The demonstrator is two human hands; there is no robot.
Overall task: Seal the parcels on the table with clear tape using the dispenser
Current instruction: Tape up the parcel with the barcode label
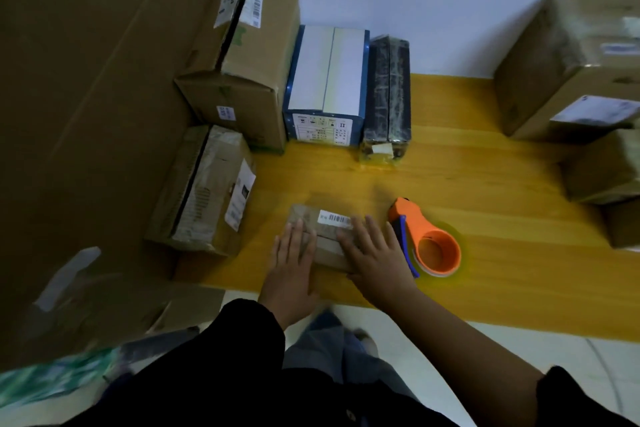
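A small flat brown parcel (323, 230) with a white barcode label lies near the front edge of the yellow wooden table (485, 191). My left hand (292, 260) rests flat on its left part, fingers straight. My right hand (375, 253) lies flat on its right part, fingers spread. Just to the right of my right hand, the orange tape dispenser (427, 241) with a blue handle and a clear tape roll lies on the table; neither hand holds it.
Cardboard boxes (207, 187) (249, 55) stand at the left. A blue-and-white box (327, 87) and a black wrapped parcel (388, 97) sit at the back. More brown boxes (571, 62) are stacked at the right. A large cardboard sheet (86, 114) leans at far left.
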